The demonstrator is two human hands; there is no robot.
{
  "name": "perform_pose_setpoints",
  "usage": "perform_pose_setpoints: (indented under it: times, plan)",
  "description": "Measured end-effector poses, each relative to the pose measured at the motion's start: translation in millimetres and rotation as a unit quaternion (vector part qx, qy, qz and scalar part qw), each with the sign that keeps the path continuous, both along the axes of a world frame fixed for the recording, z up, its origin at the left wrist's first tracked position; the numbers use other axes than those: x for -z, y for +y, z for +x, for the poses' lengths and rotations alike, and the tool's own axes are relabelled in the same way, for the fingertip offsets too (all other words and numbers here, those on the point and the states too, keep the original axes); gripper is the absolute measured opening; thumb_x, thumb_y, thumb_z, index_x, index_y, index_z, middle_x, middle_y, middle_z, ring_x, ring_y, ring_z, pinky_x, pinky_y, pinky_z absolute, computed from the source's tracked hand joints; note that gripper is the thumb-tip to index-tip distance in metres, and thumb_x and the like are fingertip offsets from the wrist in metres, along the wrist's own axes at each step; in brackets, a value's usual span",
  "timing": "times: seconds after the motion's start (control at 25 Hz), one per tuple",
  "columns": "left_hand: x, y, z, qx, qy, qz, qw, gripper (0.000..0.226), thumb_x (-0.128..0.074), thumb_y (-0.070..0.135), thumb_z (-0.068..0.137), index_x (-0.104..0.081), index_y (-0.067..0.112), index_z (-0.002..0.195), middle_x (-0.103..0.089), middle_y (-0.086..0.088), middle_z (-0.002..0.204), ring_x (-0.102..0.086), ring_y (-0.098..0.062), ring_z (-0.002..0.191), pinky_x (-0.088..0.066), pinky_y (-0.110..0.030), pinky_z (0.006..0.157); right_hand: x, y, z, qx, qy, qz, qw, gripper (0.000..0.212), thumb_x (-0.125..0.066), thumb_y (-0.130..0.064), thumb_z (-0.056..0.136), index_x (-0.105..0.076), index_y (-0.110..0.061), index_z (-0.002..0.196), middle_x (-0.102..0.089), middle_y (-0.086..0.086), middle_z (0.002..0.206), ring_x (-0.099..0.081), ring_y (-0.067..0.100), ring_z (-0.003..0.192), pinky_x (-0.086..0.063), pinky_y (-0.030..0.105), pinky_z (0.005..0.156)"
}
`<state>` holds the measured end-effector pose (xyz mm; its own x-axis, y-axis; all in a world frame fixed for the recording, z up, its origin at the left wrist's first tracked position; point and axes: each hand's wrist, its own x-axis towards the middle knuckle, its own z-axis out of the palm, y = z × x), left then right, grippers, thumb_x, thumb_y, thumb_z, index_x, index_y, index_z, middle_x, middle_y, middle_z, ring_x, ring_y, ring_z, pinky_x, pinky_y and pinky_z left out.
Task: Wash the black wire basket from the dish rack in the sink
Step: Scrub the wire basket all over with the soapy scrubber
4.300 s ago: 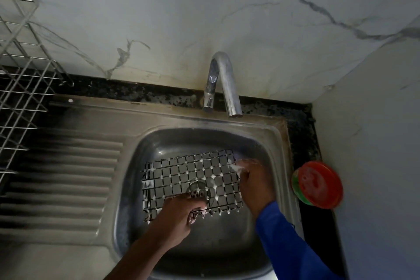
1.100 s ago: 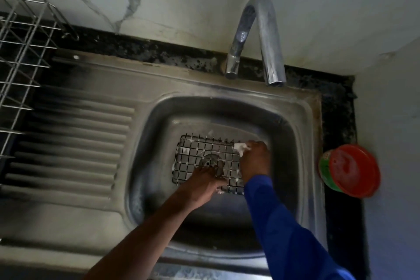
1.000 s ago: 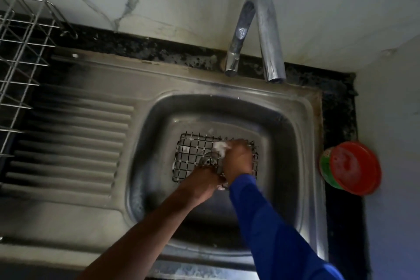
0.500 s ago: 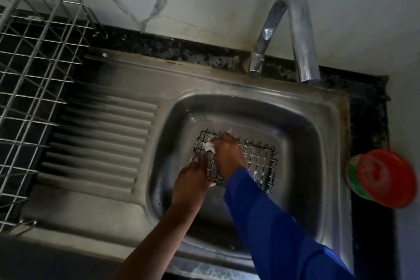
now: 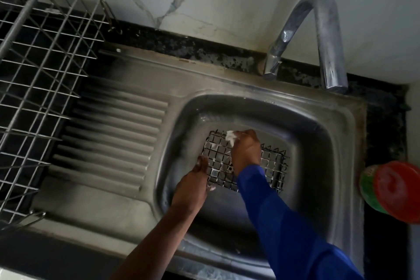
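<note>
The black wire basket lies flat on the bottom of the steel sink, flecked with white suds. My left hand grips its near-left edge. My right hand, in a blue sleeve, is curled round a soapy white scrubber and presses it on the basket's far-left corner. The scrubber is mostly hidden inside the fist.
A curved chrome tap arches over the sink's back rim, no water running. A ribbed steel drainboard lies left of the bowl, and a silver wire dish rack stands beyond it. A red-and-green round container sits on the right counter.
My right hand has scrubbed leftward across the basket, from its right side to its far-left corner. My left hand shifted from the near edge to the near-left corner. The view panned left.
</note>
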<state>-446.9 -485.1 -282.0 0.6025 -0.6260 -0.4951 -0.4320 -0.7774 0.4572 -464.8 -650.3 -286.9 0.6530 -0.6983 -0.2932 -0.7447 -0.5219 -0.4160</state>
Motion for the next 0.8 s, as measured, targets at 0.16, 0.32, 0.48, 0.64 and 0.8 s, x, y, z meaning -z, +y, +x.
perform_pose_setpoints:
  times: [0.16, 0.32, 0.48, 0.64, 0.8]
  plan:
    - [-1.7, 1.7, 9.2, -0.006, 0.033, -0.01, 0.999, 0.071, -0.052, 0.017, 0.103, -0.01, 0.018, 0.161, -0.026, -0.005, 0.165, -0.042, -0.02, 0.143, -0.038, -0.03, 0.114, -7.1, 38.0, -5.1, -0.128, -0.028, 0.022, 0.991, 0.019, -0.048, -0.017, 0.094, -0.065, -0.021, 0.104, -0.061, -0.002, 0.103, -0.06, 0.013, 0.088, -0.051, 0.03, 0.072]
    - [-2.3, 3.7, 15.7, -0.003, 0.039, 0.042, 0.998, 0.07, -0.062, 0.025, 0.098, -0.026, 0.018, 0.157, -0.063, -0.011, 0.136, -0.065, -0.025, 0.117, -0.053, -0.035, 0.096, 5.2, 29.1, -17.0, -0.115, -0.045, 0.033, 0.992, 0.034, -0.058, 0.004, 0.087, -0.067, -0.013, 0.114, -0.058, -0.001, 0.111, -0.056, 0.011, 0.096, -0.047, 0.012, 0.083]
    - [9.6, -3.4, 24.6, -0.028, 0.0, 0.023, 0.999, 0.038, -0.069, 0.026, 0.093, -0.063, 0.016, 0.129, -0.074, -0.009, 0.113, -0.07, -0.026, 0.108, -0.052, -0.034, 0.089, 0.3, 54.8, -25.9, -0.139, -0.038, 0.098, 0.985, 0.032, -0.063, -0.004, 0.086, -0.064, -0.018, 0.116, -0.057, -0.001, 0.108, -0.058, 0.013, 0.092, -0.053, 0.029, 0.086]
    - [9.2, -4.1, 24.9, -0.043, 0.014, 0.009, 0.999, 0.026, -0.076, 0.026, 0.086, -0.072, 0.015, 0.109, -0.076, -0.006, 0.104, -0.072, -0.021, 0.099, -0.056, -0.032, 0.086, -2.1, 42.2, -17.1, -0.143, -0.045, 0.07, 0.986, 0.04, -0.064, -0.001, 0.083, -0.064, -0.021, 0.117, -0.056, -0.001, 0.11, -0.051, 0.009, 0.094, -0.04, 0.012, 0.079]
    - [12.9, -2.5, 22.5, -0.08, 0.03, -0.003, 0.996, 0.024, -0.077, 0.025, 0.085, -0.075, 0.015, 0.107, -0.077, -0.008, 0.099, -0.073, -0.022, 0.097, -0.057, -0.034, 0.083, -2.9, 46.3, -19.4, -0.15, -0.024, 0.053, 0.987, 0.042, -0.059, 0.002, 0.085, -0.06, -0.015, 0.124, -0.055, 0.004, 0.115, -0.055, 0.019, 0.103, -0.044, 0.022, 0.088]
